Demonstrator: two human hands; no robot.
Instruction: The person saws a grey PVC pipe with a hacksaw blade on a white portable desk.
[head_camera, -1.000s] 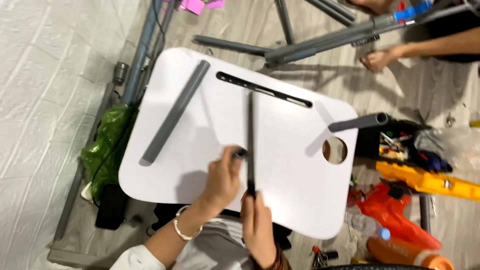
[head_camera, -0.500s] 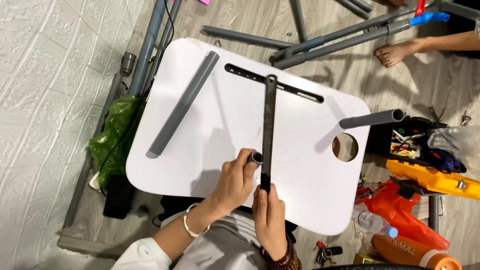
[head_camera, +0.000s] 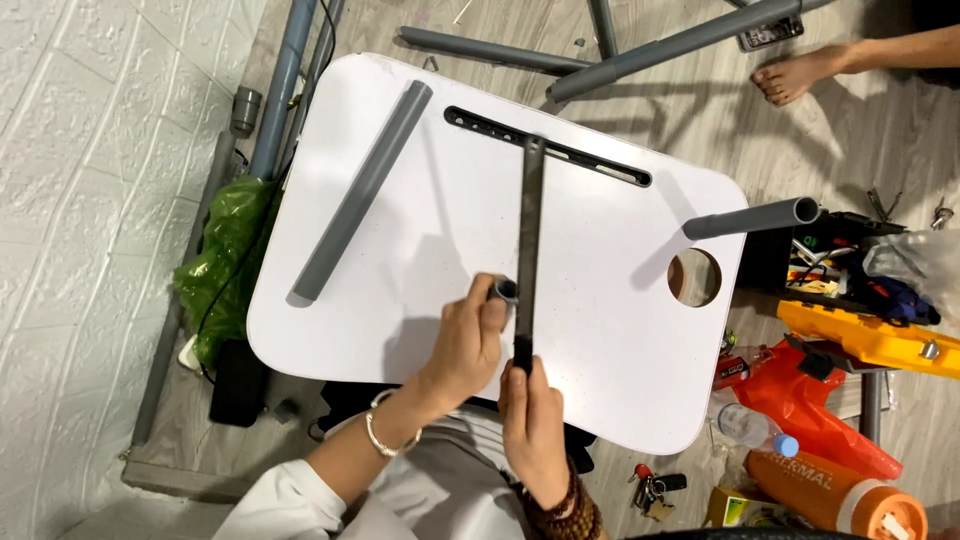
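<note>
Change: the dark metal bar (head_camera: 528, 250) has stayed upright along the white tabletop since the earlier frames, and both hands have kept their grips; only the view has shifted slightly.
Left hand (head_camera: 462, 345): fingers (head_camera: 490, 315) clenched around a short grey tube end (head_camera: 505, 291) standing just beside the bar's near part.
Right hand (head_camera: 533, 425): fingers grasping the near end of the bar, at the tabletop's near edge.
Bar: lies on the white tabletop (head_camera: 600, 300), its far end touching the black slotted strip (head_camera: 550, 146).
Tabletop: a long grey tube (head_camera: 362, 192) rests on its left part; a round hole (head_camera: 694, 277) sits near its right edge.
Right side: another grey tube (head_camera: 752, 218) sticks out beside the hole.
Floor: green bag (head_camera: 222, 260) at left, orange bottle (head_camera: 835, 492) at lower right.
</note>
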